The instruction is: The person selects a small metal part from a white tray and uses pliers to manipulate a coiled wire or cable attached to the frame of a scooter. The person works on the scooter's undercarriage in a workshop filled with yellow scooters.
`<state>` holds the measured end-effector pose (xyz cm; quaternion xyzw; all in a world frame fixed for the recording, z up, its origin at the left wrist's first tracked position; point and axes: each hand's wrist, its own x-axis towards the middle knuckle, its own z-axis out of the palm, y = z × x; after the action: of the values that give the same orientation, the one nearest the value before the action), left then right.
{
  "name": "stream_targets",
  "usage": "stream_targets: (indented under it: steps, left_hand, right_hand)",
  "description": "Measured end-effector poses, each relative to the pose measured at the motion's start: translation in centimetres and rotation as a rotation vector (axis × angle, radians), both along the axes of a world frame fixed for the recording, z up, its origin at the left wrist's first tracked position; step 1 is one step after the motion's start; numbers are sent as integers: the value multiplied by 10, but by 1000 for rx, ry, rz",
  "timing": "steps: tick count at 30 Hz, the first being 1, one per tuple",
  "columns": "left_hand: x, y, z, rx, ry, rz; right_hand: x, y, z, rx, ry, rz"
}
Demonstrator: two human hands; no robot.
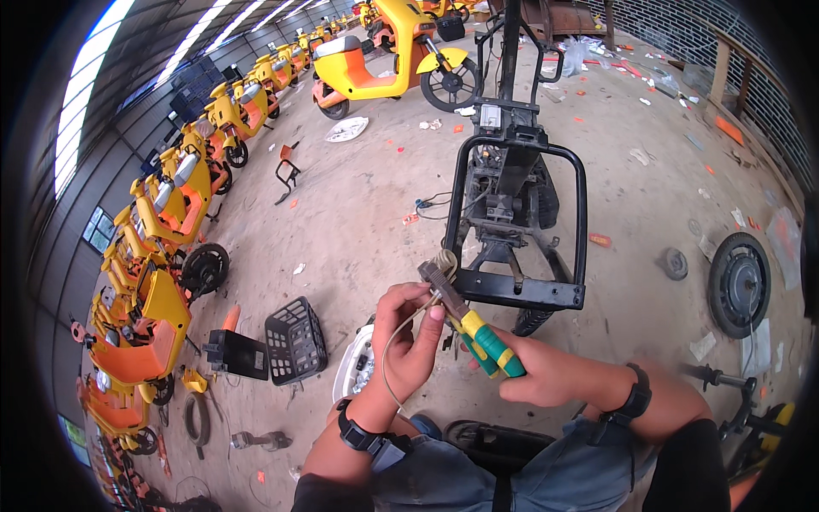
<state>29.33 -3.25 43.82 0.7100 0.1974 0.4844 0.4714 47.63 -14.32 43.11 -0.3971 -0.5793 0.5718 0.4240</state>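
My right hand [539, 373] is wrapped round the green and yellow handles of a pair of pliers [489, 338]. Their metal jaws point up and to the left, beside the fingertips of my left hand [411, 341]. Between thumb and fingers, the left hand pinches a thin tan cable [390, 357], which runs down over the wrist. Its upper end meets the plier jaws; whether they bite on it is hard to make out. A small coiled, brass-coloured piece [444, 259] shows at the jaw tips. Just beyond is the black tubular rear frame [525, 292] of a stripped scooter.
A white shell with small parts [363, 367] lies left of my knees, near a black basket [294, 341] and a black box [239, 354]. Yellow scooters [175, 196] line the left side. One yellow scooter [375, 64] stands ahead. A wheel [739, 286] is at right.
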Motion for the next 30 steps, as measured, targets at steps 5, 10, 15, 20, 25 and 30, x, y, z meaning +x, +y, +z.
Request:
stream_targets:
  steps: [5,10,15,20,25,30]
  left_hand:
    - [2,5,-5,21,-17,38]
    - [0,0,0,-26,-21,50]
    - [-2,-2,4,-123,-55,74]
    - [-3,4,2,-146,-149,73]
    - [-3,4,2,-133,-144,75]
    - [-1,2,3,-9,-77,59]
  right_hand:
    - [3,0,13,-188,6,64]
    - [-1,-2,14,-176,26,48]
    - [4,-3,17,-188,-24,109]
    - [3,-3,14,-232,37,118]
    - [4,-1,9,-265,84,119]
    - [1,0,3,-165,153,66]
